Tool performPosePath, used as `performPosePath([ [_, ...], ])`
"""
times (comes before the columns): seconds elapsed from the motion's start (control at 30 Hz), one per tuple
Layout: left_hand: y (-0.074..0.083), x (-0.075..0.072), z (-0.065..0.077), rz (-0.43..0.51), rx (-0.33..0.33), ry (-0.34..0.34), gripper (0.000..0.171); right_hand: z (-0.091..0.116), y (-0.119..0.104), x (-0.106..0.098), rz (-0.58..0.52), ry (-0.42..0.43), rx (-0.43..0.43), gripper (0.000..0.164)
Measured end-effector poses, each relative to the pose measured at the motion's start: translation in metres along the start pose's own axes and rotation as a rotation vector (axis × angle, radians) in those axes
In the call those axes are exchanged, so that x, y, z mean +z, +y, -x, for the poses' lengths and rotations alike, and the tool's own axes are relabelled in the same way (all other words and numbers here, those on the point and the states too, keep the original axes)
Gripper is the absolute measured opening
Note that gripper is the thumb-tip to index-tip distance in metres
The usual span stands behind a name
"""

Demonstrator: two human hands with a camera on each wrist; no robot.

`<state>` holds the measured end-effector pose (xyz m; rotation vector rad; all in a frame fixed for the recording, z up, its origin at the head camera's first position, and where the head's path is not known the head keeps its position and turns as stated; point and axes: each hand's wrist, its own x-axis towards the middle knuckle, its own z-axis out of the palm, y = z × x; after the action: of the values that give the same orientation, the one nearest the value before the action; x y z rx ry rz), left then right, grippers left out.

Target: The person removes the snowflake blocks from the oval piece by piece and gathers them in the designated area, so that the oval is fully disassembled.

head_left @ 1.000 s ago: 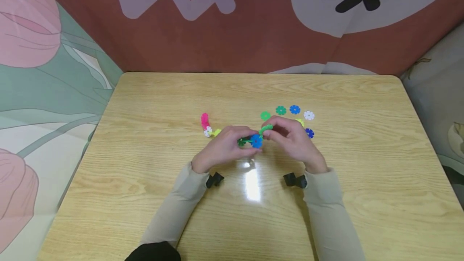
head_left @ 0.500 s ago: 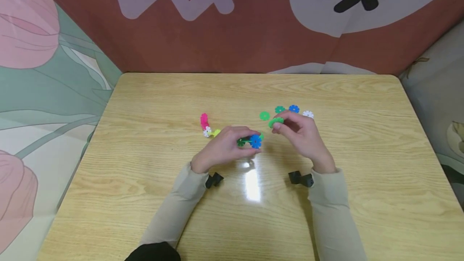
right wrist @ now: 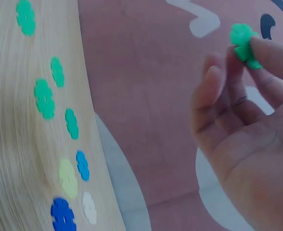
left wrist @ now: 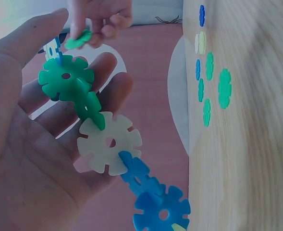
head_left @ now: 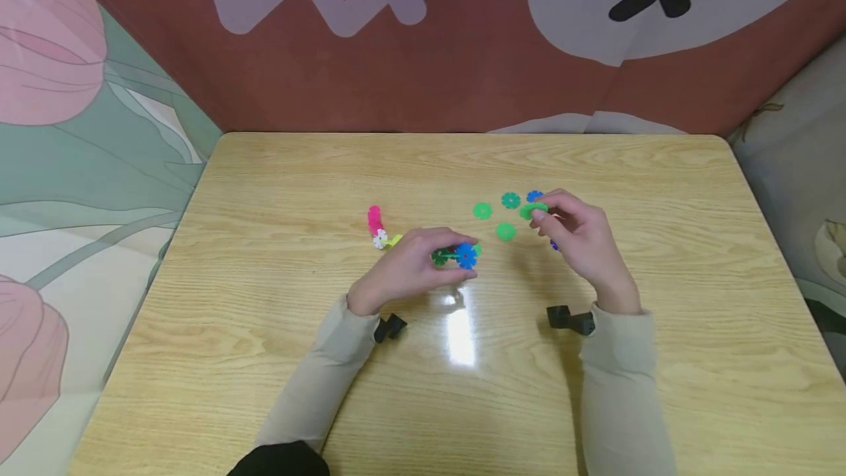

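The two hands are apart, near the middle of the head view. The L hand [head_left: 416, 263], just left of centre, holds a chain [head_left: 466, 256] of notched discs, w/ the fingers above it and the thumb below in that frame. In the left wrist view the chain goes diag. from upper left to bottom, in front of the palm: a green disc [left wrist: 55, 79], a whitish disc [left wrist: 98, 139], a blue disc [left wrist: 151, 211], w/ slanted pcs btw. them. A pink end [head_left: 374, 219] shows left of this hand in the head view (the hand hides the middle, so I cannot tell how it joins).

The R hand [head_left: 584, 241], right of centre, pinches a light green piece [head_left: 533, 211] btw. thumb and finger (one disc or two, I cannot tell).

On the table [head_left: 264, 270], upper middle, lie a teal disc [head_left: 510, 200] and a light green disc [head_left: 482, 211]; a bright blue disc [head_left: 534, 196] is partly covered by the R hand. The right wrist view has also, lower left, a pale yellow disc [right wrist: 68, 178], a white disc [right wrist: 89, 208] and a dark blue disc [right wrist: 63, 211], cut by the frame edge.
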<state>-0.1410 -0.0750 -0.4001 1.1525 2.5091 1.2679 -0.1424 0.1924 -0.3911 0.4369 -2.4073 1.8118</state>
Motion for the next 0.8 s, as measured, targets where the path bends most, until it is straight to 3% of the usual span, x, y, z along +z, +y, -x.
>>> performPosePath([
  [0.33, -0.001, 0.000, 0.000, 0.009, 0.004, -0.015, 0.044, 0.000, 0.011, -0.014, 0.254, -0.095, 0.207, 0.022],
  [0.57, -0.001, -0.001, 0.000, 0.016, -0.005, -0.020, 0.045, -0.003, 0.022, -0.012, 0.330, -0.172, 0.390, 0.020],
  [0.8, -0.001, -0.001, 0.000, 0.028, 0.001, -0.020, 0.044, -0.006, 0.031, 0.001, 0.381, -0.278, 0.458, 0.018],
])
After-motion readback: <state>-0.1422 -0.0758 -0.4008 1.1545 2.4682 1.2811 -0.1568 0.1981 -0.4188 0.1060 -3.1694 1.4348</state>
